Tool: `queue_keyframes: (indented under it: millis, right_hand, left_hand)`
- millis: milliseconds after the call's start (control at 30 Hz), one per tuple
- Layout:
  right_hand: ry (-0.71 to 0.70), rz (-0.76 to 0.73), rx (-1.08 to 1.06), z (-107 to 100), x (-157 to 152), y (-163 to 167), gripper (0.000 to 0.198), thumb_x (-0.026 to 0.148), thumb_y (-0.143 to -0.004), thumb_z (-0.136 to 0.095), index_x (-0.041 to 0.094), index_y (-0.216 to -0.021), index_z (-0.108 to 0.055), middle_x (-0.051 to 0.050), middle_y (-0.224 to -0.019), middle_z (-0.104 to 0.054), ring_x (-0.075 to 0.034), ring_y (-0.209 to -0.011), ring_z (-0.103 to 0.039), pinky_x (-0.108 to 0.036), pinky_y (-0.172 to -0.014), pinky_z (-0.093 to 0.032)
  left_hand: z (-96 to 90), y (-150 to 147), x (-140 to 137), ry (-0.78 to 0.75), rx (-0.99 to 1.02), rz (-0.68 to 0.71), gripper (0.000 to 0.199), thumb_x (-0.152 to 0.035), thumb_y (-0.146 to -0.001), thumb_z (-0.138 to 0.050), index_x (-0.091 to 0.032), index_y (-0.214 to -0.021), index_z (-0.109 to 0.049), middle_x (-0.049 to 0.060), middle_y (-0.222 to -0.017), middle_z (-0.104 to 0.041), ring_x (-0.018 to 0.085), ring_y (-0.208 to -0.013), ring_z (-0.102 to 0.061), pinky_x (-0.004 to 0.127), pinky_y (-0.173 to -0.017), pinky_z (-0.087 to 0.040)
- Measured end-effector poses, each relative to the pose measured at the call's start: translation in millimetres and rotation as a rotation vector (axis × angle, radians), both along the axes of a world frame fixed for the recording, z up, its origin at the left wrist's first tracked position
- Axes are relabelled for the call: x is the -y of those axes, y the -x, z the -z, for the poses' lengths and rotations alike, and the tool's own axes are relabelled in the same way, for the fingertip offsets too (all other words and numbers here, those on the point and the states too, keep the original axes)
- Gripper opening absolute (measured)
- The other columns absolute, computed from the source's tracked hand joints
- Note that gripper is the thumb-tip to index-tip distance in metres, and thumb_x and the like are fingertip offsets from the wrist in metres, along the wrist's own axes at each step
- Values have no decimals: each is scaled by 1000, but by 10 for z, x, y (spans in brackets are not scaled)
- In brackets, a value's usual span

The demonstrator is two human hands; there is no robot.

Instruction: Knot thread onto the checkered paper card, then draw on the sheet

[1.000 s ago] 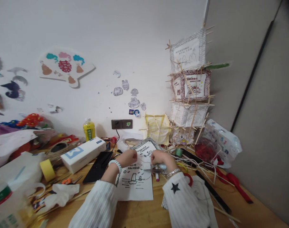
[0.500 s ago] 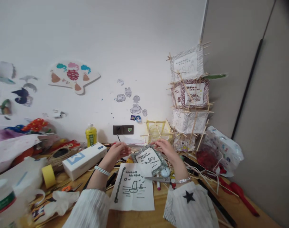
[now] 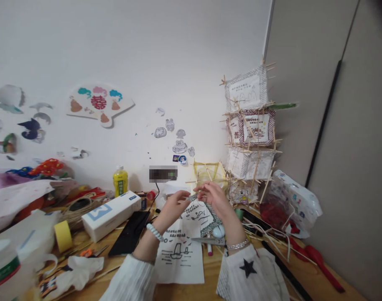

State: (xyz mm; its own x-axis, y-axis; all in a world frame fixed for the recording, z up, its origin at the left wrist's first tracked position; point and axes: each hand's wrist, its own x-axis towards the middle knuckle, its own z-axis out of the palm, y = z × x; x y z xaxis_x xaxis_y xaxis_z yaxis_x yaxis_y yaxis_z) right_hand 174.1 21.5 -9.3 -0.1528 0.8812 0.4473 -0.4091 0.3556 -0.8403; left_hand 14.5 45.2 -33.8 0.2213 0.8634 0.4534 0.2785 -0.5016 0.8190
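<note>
Wht wall point(image 3: 191, 54) behind wd tbl point(image 3: 178, 292), gry panel point(image 3: 350, 167) w/ blk strip point(image 3: 323, 123) R.

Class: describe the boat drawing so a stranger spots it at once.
On the wooden table, look on the near side of the left hand and right hand. There lies a white sheet showing a sailing boat in dark lines. Unlike the checked-border drawing beyond it, its visible edges are plain.

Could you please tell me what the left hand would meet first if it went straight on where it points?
Probably the right hand: the left hand points across toward it, though their relative depth is unclear.
</note>
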Motion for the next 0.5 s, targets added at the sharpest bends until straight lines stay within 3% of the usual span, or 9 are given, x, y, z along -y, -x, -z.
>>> queue_keyframes:
  millis: [100,200,367,500]
  right_hand:
    - [-9,-22,-27,-5,1,16,12,28,-73,-54,18,-73,-48,-4,-74,-65,-11,-57,-55,-26,-57,-43]
    - [2,-25,-49,-23,10,19,11,28,-71,-55,18,-71,-49,-3,-72,-64,-11,-56,-54,-25,-54,-42]
    - [10,-33,-88,-47,26,-9,10,25,-71,-55,17,-69,-50,-2,-69,-64,-11,-55,-54,-24,-55,-43]
    - [-7,-73,-128,-42,18,-33,8,23,-72,-54,17,-68,-52,-3,-68,-63,-11,-56,-54,-23,-54,-43]
  left_hand:
    - [-12,-143,92,13,30,184,29,-27,-66,-60,-15,-92,-61,10,-99,-64,21,-92,-59,34,-83,-44]
    - [-42,-225,184,181,189,375,22,-28,-69,-57,-14,-85,-60,7,-85,-65,17,-76,-61,31,-76,-46]
    - [-79,-232,270,387,426,359,24,-33,-73,-56,-14,-87,-55,0,-65,-58,7,-46,-50,23,-50,-42]
    - [-107,-214,295,394,431,377,29,-41,-73,-57,-15,-85,-53,-4,-56,-50,1,-35,-28,15,-34,-16]
